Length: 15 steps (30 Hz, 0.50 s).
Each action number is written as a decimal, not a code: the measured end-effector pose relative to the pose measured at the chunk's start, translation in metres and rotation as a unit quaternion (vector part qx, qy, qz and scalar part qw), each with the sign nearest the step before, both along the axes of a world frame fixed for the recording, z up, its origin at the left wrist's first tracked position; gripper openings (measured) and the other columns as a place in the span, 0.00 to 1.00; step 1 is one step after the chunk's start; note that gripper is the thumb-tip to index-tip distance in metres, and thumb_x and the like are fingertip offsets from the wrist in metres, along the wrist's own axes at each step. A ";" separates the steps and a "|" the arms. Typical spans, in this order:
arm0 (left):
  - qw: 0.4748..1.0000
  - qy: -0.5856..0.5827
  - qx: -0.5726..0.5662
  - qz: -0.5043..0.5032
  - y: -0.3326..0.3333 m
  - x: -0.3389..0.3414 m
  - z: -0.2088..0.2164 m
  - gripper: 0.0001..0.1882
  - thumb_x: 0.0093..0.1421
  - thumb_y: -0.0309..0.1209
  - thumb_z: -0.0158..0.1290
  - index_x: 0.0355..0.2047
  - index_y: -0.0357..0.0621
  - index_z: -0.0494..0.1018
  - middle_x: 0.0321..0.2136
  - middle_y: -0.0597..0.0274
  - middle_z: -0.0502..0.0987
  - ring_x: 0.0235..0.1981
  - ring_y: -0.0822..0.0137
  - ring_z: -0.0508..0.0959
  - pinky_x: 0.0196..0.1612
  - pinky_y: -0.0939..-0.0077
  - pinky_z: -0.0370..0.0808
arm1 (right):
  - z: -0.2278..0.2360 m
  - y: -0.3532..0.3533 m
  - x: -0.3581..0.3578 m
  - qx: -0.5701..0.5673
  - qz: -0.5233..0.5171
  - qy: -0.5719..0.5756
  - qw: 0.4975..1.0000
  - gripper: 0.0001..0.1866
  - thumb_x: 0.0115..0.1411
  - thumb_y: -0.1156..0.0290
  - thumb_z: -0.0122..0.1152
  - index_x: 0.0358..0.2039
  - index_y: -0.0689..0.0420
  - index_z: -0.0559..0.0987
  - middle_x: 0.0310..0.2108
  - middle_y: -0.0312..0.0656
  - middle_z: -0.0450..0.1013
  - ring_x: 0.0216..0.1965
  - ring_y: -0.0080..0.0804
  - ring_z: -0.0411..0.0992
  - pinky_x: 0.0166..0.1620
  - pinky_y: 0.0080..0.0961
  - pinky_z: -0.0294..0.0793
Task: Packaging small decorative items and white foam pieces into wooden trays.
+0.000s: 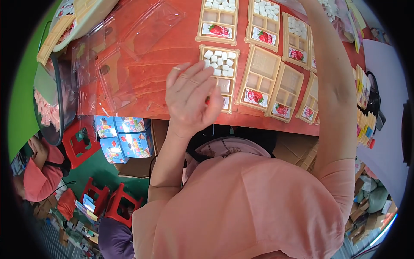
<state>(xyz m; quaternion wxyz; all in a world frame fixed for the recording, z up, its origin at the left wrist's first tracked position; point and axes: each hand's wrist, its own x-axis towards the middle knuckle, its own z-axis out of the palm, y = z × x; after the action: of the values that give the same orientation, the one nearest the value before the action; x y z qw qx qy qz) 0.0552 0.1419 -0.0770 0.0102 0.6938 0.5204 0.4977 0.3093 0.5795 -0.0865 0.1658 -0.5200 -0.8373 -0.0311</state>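
My left hand (192, 95) is over the left side of a beige compartment tray (236, 77), its fingers stretched out and thumb apart, with nothing seen in it. Beside the fingertips, small white marshmallow-like cubes (222, 60) lie in the tray's large compartment. The hand partly hides a strawberry-printed packet (226, 102) in the lower compartment. My right arm (334, 73) reaches across the right side of the table to the top edge, where the hand is cut off from sight.
Several similar trays (264, 62) stand to the right and behind, some with cubes. Clear plastic lids (116, 77) lie at the left of the red table (157, 93), near a large pale bowl (88, 21). Blue boxes (125, 138) and red stools (123, 203) are below.
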 end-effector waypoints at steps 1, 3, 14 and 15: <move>1.000 -0.001 -0.002 0.000 0.000 0.001 0.003 0.07 0.54 0.28 0.60 0.33 0.39 0.79 0.39 0.54 0.83 0.44 0.52 0.83 0.53 0.53 0.72 | -0.001 0.001 0.003 0.024 0.028 0.026 0.999 0.15 0.58 0.67 0.62 0.43 0.61 0.83 0.40 0.60 0.79 0.44 0.59 0.78 0.49 0.43 0.78; 0.997 0.050 -0.022 -0.049 -0.002 0.003 0.011 0.11 0.53 0.32 0.62 0.34 0.39 0.78 0.39 0.54 0.83 0.44 0.53 0.82 0.51 0.54 0.72 | -0.001 0.001 0.006 0.047 0.057 0.052 0.996 0.14 0.57 0.68 0.61 0.41 0.62 0.83 0.39 0.60 0.79 0.44 0.59 0.78 0.49 0.43 0.78; 0.996 0.082 -0.041 -0.015 0.006 0.011 0.001 0.14 0.50 0.35 0.65 0.31 0.39 0.78 0.40 0.54 0.82 0.45 0.53 0.81 0.51 0.54 0.72 | 0.079 -0.136 -0.022 0.062 0.047 0.128 0.989 0.11 0.62 0.72 0.59 0.41 0.65 0.81 0.37 0.54 0.80 0.41 0.51 0.79 0.46 0.37 0.77; 0.996 0.077 -0.042 -0.012 0.003 0.010 -0.001 0.13 0.50 0.35 0.66 0.31 0.39 0.78 0.40 0.54 0.82 0.45 0.53 0.80 0.51 0.55 0.71 | 0.099 -0.188 -0.049 -0.034 0.026 0.161 0.986 0.11 0.63 0.72 0.59 0.42 0.64 0.81 0.37 0.52 0.80 0.41 0.48 0.79 0.46 0.35 0.77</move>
<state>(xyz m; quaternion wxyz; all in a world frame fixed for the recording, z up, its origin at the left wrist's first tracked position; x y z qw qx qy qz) 0.0650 0.1448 -0.0778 0.0055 0.7351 0.5318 0.4204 0.2608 0.3918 0.0126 0.2815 -0.5016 -0.8134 0.0863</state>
